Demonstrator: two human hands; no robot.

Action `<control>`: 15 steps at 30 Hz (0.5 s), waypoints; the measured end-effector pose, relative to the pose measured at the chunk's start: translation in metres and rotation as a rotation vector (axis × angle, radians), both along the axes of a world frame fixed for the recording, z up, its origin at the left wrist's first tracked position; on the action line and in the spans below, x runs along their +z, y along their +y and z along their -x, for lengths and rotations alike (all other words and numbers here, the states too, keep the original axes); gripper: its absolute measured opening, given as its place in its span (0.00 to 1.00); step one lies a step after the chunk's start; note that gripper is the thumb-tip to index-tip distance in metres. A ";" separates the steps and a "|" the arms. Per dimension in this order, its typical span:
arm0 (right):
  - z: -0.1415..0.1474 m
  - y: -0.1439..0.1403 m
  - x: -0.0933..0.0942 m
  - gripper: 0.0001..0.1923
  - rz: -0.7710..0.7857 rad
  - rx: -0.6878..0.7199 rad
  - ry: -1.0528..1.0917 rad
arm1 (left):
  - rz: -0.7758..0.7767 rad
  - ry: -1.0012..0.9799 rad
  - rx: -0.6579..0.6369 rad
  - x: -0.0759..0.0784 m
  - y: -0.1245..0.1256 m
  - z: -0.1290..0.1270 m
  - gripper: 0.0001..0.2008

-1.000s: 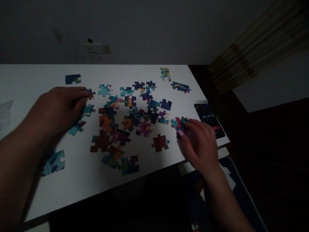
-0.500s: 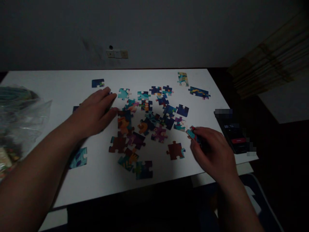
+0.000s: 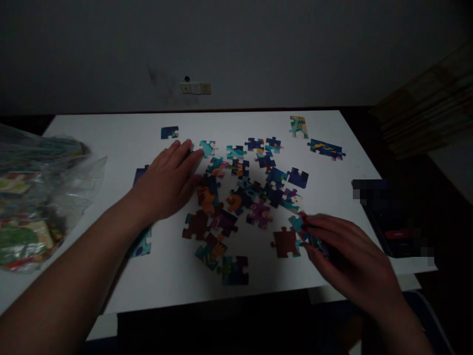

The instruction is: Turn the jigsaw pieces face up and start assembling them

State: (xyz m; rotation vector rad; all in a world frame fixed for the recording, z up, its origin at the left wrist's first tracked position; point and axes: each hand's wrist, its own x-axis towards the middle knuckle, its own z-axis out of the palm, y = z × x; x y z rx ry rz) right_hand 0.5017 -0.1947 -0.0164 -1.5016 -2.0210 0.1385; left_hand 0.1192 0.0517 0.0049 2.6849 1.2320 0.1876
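Note:
My right hand [image 3: 351, 261] pinches a teal and red jigsaw piece [image 3: 297, 224] between thumb and fingertips, at the right of the spread of pieces. Just left of it lies a brown jigsaw piece [image 3: 284, 241] with a teal corner; I cannot tell whether the two touch. My left hand [image 3: 166, 180] rests palm down on the left of the spread, its fingers apart. Beneath and beside that hand, a dark blue piece [image 3: 140, 173] and a teal piece [image 3: 143, 245] are partly covered. Several loose pieces, among them a purple piece [image 3: 259, 214], lie between both hands, some overlapping.
A clear plastic bag [image 3: 83, 187] with colourful contents fills the left of the white table [image 3: 166, 291]. A dark phone [image 3: 388, 222] lies at the right edge. Near the back lie a joined blue strip [image 3: 325, 149], a yellow-teal piece [image 3: 298, 127] and a blue piece [image 3: 169, 132].
The view has swung left, so everything appears further right. My right hand has brought its jigsaw piece closer to the brown one. My left hand stays over the left pieces.

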 end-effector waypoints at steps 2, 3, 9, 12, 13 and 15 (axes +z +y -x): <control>0.000 -0.003 0.000 0.22 -0.024 -0.052 0.004 | -0.032 -0.054 -0.020 0.006 0.002 0.002 0.31; -0.001 -0.005 0.000 0.21 -0.045 -0.102 0.008 | -0.043 -0.074 -0.027 0.010 0.003 0.004 0.29; -0.004 -0.002 -0.010 0.20 -0.171 -0.485 -0.020 | 0.002 -0.198 -0.121 0.027 0.001 0.014 0.20; -0.004 0.006 -0.010 0.13 -0.052 -0.466 -0.046 | 0.052 -0.268 -0.193 0.026 -0.003 0.011 0.16; -0.004 0.008 -0.009 0.12 -0.020 -0.438 -0.056 | 0.075 -0.283 -0.206 0.025 -0.005 0.010 0.15; -0.002 0.008 -0.005 0.13 0.016 -0.385 -0.057 | 0.119 -0.301 -0.231 0.023 -0.007 0.007 0.13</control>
